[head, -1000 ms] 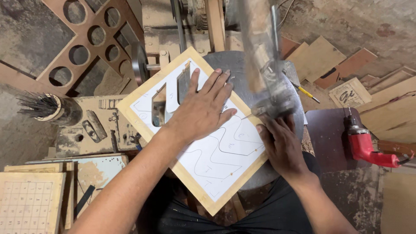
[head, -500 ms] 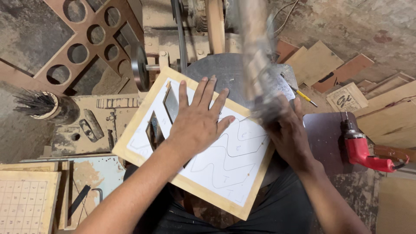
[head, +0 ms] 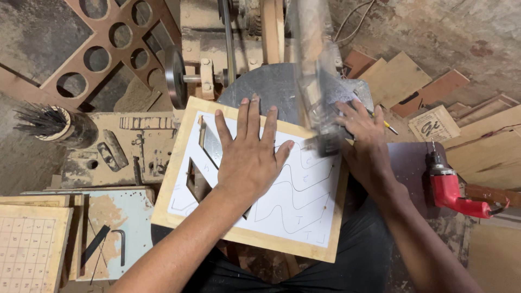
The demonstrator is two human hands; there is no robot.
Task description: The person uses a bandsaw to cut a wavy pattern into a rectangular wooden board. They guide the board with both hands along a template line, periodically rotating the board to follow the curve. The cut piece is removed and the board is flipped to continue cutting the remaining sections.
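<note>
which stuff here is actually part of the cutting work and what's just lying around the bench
In use:
- wooden board with paper pattern of wavy lines
- left hand flat on it
- right hand at its right edge
- saw arm above the board
- round metal table

Lying about:
- red drill
- brush holder
- board with round holes
- wood offcuts
- gridded panel

- Even, soft daylight fills the workshop; no glare, no harsh highlights.
- Shadows are faint, deepest beneath the wooden board (head: 255, 239) along its near edge.
- The saw arm (head: 317, 81) above the round metal table (head: 271, 89) is smeared with motion blur.
- The left hand (head: 249, 157) and drawn lines stay sharp.
- Corners bend slightly from the wide lens.
</note>
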